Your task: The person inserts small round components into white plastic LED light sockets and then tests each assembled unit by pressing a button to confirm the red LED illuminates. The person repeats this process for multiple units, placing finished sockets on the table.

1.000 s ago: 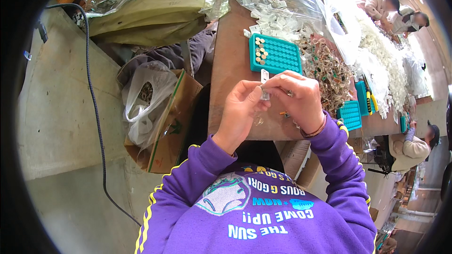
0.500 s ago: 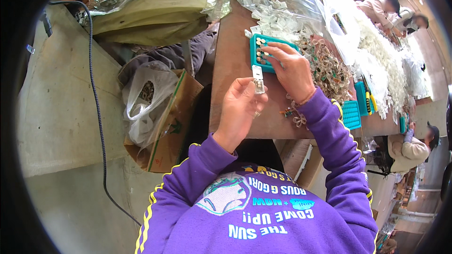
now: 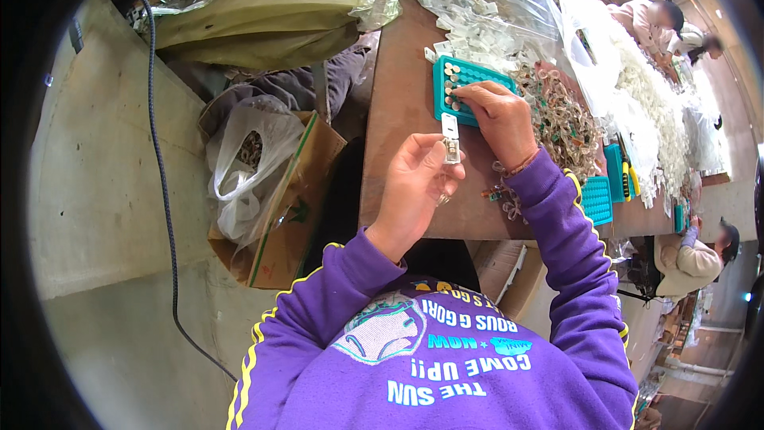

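My left hand point(image 3: 410, 191) pinches a small clear-and-white plastic case point(image 3: 450, 127) between thumb and fingers, its white flap turned out toward the tray and something small and metallic in its lower half. Just beyond lies a teal tray point(image 3: 440, 99) with rows of pockets. Several round silvery discs point(image 3: 450, 70), like button cells, sit along its left side. My right hand point(image 3: 508, 121) is over the tray, thumb and fingers closed together at the discs. Whatever is between those fingertips is too small to make out.
Clear plastic pieces point(image 3: 476, 36) and a heap of small clear parts point(image 3: 561, 115) cover the table behind and right. Another teal tray point(image 3: 596, 201) and yellow-black handled tools point(image 3: 626, 171) lie rightward. A cardboard box point(image 3: 278, 243) holds a white bag point(image 3: 239, 215) at left. Other people work farther right.
My right hand's fingers were apart over the tray and have come down and together at the discs. My left hand still holds the case. The view has shifted slightly.
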`<move>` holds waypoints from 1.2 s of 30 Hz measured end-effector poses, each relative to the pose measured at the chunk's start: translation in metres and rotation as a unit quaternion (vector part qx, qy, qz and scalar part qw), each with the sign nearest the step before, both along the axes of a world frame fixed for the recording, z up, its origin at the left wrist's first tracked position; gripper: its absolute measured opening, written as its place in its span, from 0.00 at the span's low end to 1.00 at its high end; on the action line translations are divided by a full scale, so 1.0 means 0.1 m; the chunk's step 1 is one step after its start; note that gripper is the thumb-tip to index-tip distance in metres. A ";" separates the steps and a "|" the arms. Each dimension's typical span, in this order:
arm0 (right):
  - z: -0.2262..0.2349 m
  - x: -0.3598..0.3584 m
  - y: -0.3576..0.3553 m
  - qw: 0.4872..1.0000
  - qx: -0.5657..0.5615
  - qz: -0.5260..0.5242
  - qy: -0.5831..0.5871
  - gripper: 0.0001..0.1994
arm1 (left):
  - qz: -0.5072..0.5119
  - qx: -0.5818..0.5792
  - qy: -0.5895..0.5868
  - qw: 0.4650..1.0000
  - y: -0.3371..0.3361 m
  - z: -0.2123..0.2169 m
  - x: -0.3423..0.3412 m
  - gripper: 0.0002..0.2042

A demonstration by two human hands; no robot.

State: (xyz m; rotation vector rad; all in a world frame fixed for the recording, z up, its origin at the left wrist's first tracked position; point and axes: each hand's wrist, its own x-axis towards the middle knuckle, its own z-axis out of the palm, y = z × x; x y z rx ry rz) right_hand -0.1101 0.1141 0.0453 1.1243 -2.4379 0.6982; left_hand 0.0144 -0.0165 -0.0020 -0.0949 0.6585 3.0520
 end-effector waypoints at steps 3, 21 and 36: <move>0.00 -0.01 0.02 1.000 0.009 0.002 0.002 0.09 | -0.002 -0.007 -0.009 1.000 0.01 0.01 0.00 0.08; 0.14 0.13 0.10 0.998 0.001 -0.064 -0.026 0.07 | -0.002 -0.011 -0.011 1.000 0.01 0.03 0.00 0.08; 0.34 0.67 0.02 0.994 -0.073 0.055 -0.061 0.09 | 0.008 -0.026 -0.004 1.000 0.05 0.02 -0.01 0.07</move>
